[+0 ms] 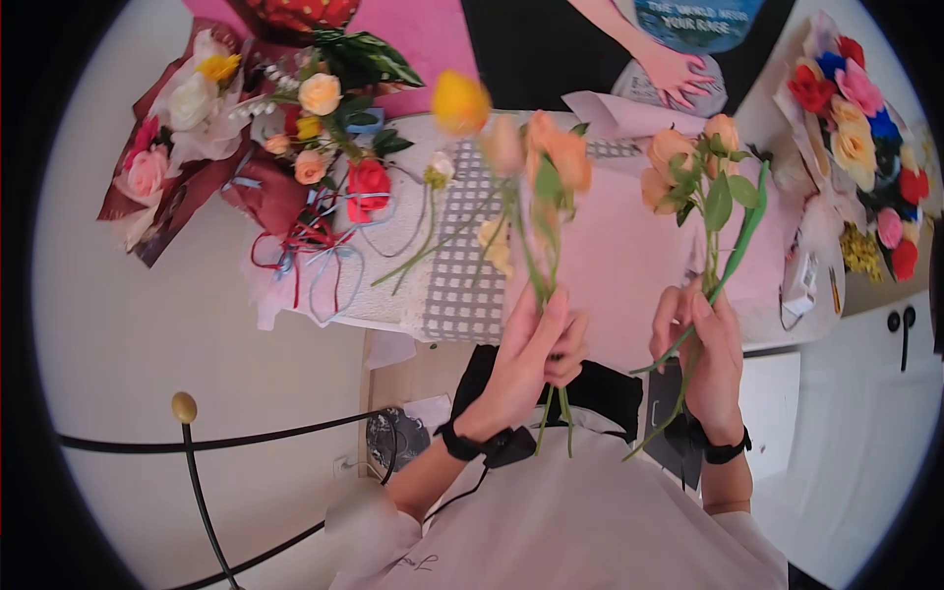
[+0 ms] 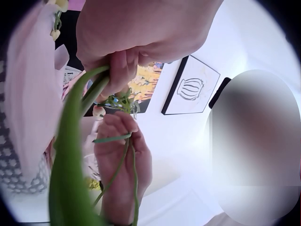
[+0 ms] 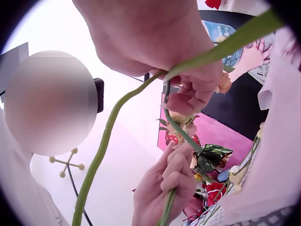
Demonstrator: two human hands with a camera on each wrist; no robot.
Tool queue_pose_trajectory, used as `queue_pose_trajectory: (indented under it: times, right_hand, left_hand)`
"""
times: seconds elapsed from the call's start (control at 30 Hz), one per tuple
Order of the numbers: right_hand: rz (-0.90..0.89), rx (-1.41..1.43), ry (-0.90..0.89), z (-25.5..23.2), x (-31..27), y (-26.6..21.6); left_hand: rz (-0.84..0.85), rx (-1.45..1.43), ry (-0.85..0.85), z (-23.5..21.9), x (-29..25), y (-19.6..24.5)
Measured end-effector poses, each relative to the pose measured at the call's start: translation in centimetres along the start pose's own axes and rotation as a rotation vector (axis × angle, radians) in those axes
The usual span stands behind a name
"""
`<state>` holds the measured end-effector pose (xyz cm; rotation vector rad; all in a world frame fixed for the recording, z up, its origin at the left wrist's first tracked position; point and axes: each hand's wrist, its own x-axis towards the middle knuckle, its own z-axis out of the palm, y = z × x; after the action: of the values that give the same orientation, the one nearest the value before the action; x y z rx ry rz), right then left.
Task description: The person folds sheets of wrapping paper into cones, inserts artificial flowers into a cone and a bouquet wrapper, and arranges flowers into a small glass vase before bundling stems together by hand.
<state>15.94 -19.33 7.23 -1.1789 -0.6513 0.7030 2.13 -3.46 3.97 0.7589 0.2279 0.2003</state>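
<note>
My left hand [image 1: 541, 339] grips a small bunch of green stems below blurred peach roses [image 1: 559, 162]. A yellow tulip [image 1: 460, 101] leans out to the left of that bunch. In my right hand [image 1: 703, 339] are the stems of more peach roses [image 1: 671, 157], with leaves and a long green blade [image 1: 749, 231]. Stem ends hang below both hands, in front of the shirt. The right wrist view shows a thick green stem [image 3: 106, 136] under my right hand, while my left hand [image 3: 164, 186] is curled round its stems farther off.
On the table lie a pink wrapping sheet [image 1: 629, 246], a checked strip [image 1: 467, 295], a loose white flower [image 1: 440, 169] and tangled ribbons [image 1: 305, 241]. Wrapped bouquets stand left [image 1: 162, 147] and right [image 1: 851, 128]. Across the table, another person's hand [image 1: 678, 77] rests on a grey thing.
</note>
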Motion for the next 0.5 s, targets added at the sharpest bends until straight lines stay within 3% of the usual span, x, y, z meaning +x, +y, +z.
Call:
queue_pose_trajectory:
  times: [0.1,0.2,0.5]
  right_hand:
    - [-0.009,0.104,-0.029,-0.5,-1.3,1.4]
    - [0.024,0.132,0.065,0.2,-2.9,2.8]
    - [0.128,0.345,0.180,0.8,-5.8,3.4]
  left_hand:
    - [0.015,0.056,0.077,-0.8,-2.8,-3.8]
    - [-0.071,0.050,0.135,-2.7,-5.0,-6.5]
    - [-0.251,0.058,0.146,-3.1,-7.5,-8.6]
